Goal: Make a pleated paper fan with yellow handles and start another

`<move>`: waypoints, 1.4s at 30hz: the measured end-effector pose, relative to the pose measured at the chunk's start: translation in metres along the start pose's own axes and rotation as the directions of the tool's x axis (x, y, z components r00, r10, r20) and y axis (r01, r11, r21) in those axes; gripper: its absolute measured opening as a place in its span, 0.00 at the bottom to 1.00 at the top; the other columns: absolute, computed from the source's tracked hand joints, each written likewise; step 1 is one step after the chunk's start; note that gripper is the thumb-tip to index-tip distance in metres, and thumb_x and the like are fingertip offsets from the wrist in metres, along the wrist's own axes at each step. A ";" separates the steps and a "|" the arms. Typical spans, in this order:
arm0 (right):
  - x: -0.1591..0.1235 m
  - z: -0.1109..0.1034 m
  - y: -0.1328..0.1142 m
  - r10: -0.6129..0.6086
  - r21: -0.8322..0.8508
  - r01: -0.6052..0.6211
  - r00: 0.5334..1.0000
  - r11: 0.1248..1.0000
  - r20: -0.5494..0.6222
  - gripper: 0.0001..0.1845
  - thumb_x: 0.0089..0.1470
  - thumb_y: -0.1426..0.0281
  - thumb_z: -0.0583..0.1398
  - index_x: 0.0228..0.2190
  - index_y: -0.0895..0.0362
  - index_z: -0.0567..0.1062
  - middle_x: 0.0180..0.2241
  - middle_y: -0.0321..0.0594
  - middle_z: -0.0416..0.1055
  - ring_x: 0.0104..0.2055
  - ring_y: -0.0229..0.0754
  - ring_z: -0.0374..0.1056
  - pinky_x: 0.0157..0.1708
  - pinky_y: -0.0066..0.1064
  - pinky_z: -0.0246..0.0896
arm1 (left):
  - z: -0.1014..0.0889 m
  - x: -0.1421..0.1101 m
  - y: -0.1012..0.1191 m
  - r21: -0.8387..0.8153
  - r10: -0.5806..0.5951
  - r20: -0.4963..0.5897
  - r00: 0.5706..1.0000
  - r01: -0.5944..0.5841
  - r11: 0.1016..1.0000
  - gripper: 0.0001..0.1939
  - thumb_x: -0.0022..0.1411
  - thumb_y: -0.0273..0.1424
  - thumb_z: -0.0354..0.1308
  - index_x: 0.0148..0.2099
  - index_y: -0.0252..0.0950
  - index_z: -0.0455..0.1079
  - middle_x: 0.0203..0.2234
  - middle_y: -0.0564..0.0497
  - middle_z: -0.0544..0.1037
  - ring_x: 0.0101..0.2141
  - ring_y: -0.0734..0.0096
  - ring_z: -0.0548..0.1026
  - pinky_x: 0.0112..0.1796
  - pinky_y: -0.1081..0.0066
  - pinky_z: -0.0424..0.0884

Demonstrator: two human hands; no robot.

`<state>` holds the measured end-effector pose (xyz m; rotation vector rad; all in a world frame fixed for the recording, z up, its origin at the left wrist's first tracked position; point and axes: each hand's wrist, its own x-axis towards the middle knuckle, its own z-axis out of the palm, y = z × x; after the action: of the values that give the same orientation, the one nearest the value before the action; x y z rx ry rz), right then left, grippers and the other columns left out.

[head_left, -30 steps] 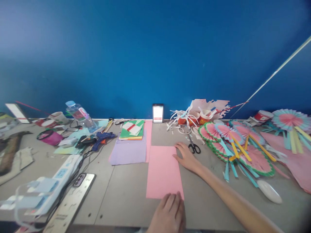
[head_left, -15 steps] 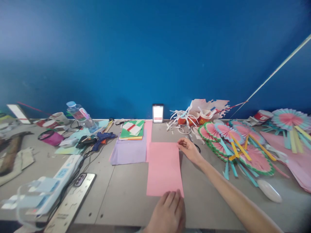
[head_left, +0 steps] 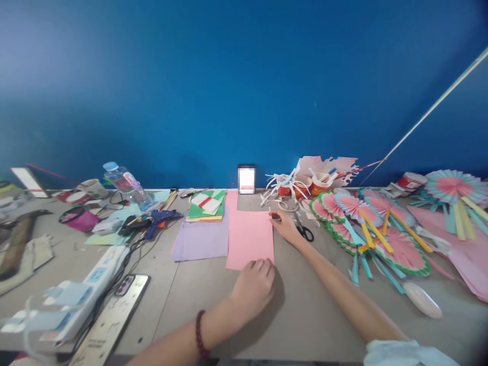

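A pink paper sheet (head_left: 249, 238) lies flat on the grey table (head_left: 198, 295), next to a lilac sheet (head_left: 202, 238). My left hand (head_left: 254, 285), fingers curled, presses on the sheet's near edge. My right hand (head_left: 285, 227) pinches the sheet's far right corner. Black-handled scissors (head_left: 305, 232) lie just right of that hand.
A stack of green and coloured papers (head_left: 208, 204) sits behind the lilac sheet. Paper fans (head_left: 373, 229) cover the right side. A glue gun (head_left: 152, 219), water bottle (head_left: 124, 182), power strip (head_left: 76, 290), phone (head_left: 129, 283) and metal ruler (head_left: 102, 325) crowd the left. Cups (head_left: 305, 185) stand by the blue wall.
Both hands have pushed the pink sheet away from me toward the wall. My left hand reached forward along with its near edge; my right hand shifted to the far corner.
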<state>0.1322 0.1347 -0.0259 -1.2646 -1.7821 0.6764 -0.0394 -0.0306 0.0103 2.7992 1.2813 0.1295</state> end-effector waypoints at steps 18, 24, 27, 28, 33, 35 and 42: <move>-0.011 0.003 -0.006 -0.182 -0.431 0.215 0.976 0.876 0.116 0.14 0.55 0.66 0.57 0.43 0.54 0.75 0.45 0.45 0.70 0.49 0.48 0.63 0.51 0.42 0.58 | 0.009 0.066 -0.064 -0.024 -0.167 -0.189 0.968 0.166 0.986 0.16 0.65 0.38 0.50 0.49 0.33 0.66 0.43 0.41 0.73 0.43 0.54 0.70 0.44 0.57 0.68; -0.014 0.002 -0.013 -0.190 -0.453 0.258 0.963 0.853 0.191 0.16 0.57 0.68 0.55 0.46 0.55 0.74 0.48 0.46 0.70 0.51 0.49 0.62 0.52 0.43 0.56 | 0.021 0.072 -0.074 -0.086 -0.160 -0.250 0.955 0.143 0.986 0.19 0.63 0.35 0.52 0.53 0.31 0.62 0.54 0.37 0.68 0.56 0.52 0.64 0.54 0.55 0.62; -0.015 0.002 -0.017 -0.186 -0.474 0.264 0.961 0.840 0.206 0.17 0.57 0.69 0.54 0.46 0.54 0.73 0.49 0.46 0.69 0.52 0.49 0.62 0.53 0.43 0.55 | 0.023 0.072 -0.075 -0.131 -0.171 -0.231 0.958 0.144 0.981 0.21 0.63 0.34 0.51 0.56 0.31 0.60 0.58 0.36 0.64 0.59 0.52 0.61 0.58 0.54 0.58; -0.015 0.002 -0.018 -0.187 -0.482 0.269 0.959 0.834 0.212 0.17 0.57 0.70 0.53 0.47 0.55 0.73 0.49 0.47 0.69 0.53 0.49 0.62 0.53 0.43 0.55 | 0.023 0.072 -0.074 -0.143 -0.178 -0.222 0.959 0.149 0.978 0.22 0.63 0.34 0.51 0.57 0.31 0.60 0.59 0.36 0.64 0.60 0.52 0.61 0.58 0.54 0.57; -0.016 0.003 -0.020 -0.192 -0.498 0.277 0.957 0.822 0.217 0.16 0.56 0.71 0.53 0.46 0.56 0.73 0.49 0.47 0.70 0.53 0.50 0.62 0.53 0.43 0.54 | 0.021 0.070 -0.073 -0.170 -0.198 -0.228 0.953 0.161 0.972 0.23 0.62 0.34 0.51 0.58 0.33 0.60 0.60 0.39 0.64 0.60 0.53 0.60 0.59 0.54 0.56; -0.016 0.003 -0.019 -0.194 -0.498 0.276 0.958 0.822 0.211 0.16 0.56 0.71 0.53 0.45 0.56 0.73 0.48 0.47 0.70 0.53 0.50 0.62 0.53 0.43 0.55 | 0.020 0.070 -0.073 -0.170 -0.195 -0.229 0.954 0.159 0.973 0.22 0.62 0.35 0.51 0.58 0.34 0.60 0.60 0.39 0.64 0.60 0.54 0.60 0.59 0.54 0.56; -0.017 0.004 -0.016 -0.202 -0.502 0.283 0.957 0.817 0.209 0.16 0.57 0.70 0.52 0.46 0.55 0.73 0.48 0.45 0.71 0.52 0.49 0.62 0.52 0.42 0.55 | 0.020 0.070 -0.074 -0.178 -0.195 -0.237 0.952 0.155 0.972 0.22 0.62 0.34 0.51 0.57 0.32 0.60 0.60 0.39 0.64 0.60 0.54 0.61 0.59 0.55 0.56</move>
<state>0.1232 0.1137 -0.0206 -1.3192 -2.3071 0.1248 -0.0473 0.0700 -0.0128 2.5840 1.4923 0.5692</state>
